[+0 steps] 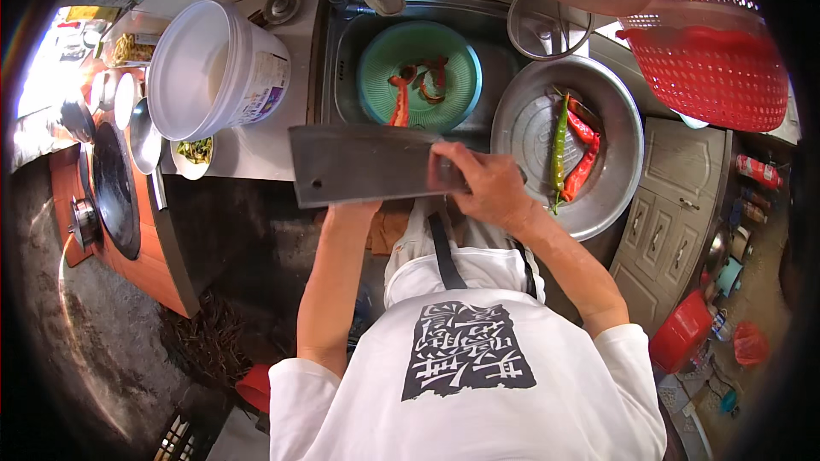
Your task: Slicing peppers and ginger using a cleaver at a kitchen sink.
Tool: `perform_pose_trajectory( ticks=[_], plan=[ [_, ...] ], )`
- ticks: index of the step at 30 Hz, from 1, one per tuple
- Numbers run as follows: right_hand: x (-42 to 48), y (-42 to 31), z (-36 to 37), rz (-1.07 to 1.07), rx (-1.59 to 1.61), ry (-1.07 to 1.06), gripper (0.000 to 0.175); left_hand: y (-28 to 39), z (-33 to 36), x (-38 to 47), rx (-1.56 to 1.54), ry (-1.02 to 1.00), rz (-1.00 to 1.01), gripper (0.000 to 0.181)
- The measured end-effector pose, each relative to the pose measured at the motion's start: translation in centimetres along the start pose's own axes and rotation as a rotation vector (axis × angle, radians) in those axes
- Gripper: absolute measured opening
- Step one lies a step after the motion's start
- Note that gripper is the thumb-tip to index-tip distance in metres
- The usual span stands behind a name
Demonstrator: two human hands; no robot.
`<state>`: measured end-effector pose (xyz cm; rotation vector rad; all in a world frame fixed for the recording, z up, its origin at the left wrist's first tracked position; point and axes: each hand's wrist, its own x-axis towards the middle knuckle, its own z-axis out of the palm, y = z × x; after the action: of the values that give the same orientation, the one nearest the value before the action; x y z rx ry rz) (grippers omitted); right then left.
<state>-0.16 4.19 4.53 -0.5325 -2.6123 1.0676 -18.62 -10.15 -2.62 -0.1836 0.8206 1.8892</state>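
Note:
My right hand (490,182) grips a wide-bladed cleaver (365,163) by its handle end. The blade reaches leftward in front of the sink, over my left hand (359,207). Only the wrist edge of that hand shows, so its fingers are hidden. Just past the blade's upper edge, a slit red chili pepper (400,102) sticks up over the green plastic colander (368,80). Red pepper pieces (432,86) lie inside the colander. At the right, a metal basin (526,121) holds a long green chili pepper (559,147) and red chili peppers (582,169).
The colander stands in a steel sink (349,45). To its left, a white plastic bucket (192,70) sits on the counter near a bowl of greens (193,152). A glass bowl (522,25) and a red basket (705,77) are at the upper right. Cabinets (679,166) stand at right.

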Motion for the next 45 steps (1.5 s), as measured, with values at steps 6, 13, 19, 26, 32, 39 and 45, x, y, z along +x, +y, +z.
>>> perform_pose_trajectory(
  ticks=[6,13,19,26,32,39,45],
  plan=[
    [-0.2,0.0,0.2,-0.049,0.008,0.023,0.062,-1.3,0.3,0.5,-0.056,-0.165,-0.043,0.047],
    [-0.1,0.2,-0.1,-0.076,-0.009,0.034,0.062,-1.4,0.7,-0.3,-0.129,-0.005,-0.047,0.04],
    [-0.4,1.6,-0.1,-0.092,-0.055,0.026,0.06,-0.8,3.5,-1.1,-0.141,0.104,-0.109,0.031],
    [-1.0,4.3,0.0,0.198,-0.062,0.015,0.05,0.6,3.0,-1.4,-0.23,0.04,-0.255,0.024],
    [-0.6,6.2,-1.0,0.296,0.002,0.025,0.04,2.7,4.0,-1.6,-0.127,-0.036,-0.375,0.018],
    [-0.4,3.2,-1.3,0.243,0.019,-0.001,0.045,1.0,2.5,-0.1,-0.096,-0.045,-0.365,0.017],
    [-0.2,0.6,-1.3,0.051,0.044,-0.051,0.06,-1.8,2.0,-0.4,-0.169,0.049,-0.171,0.03]
  ],
)
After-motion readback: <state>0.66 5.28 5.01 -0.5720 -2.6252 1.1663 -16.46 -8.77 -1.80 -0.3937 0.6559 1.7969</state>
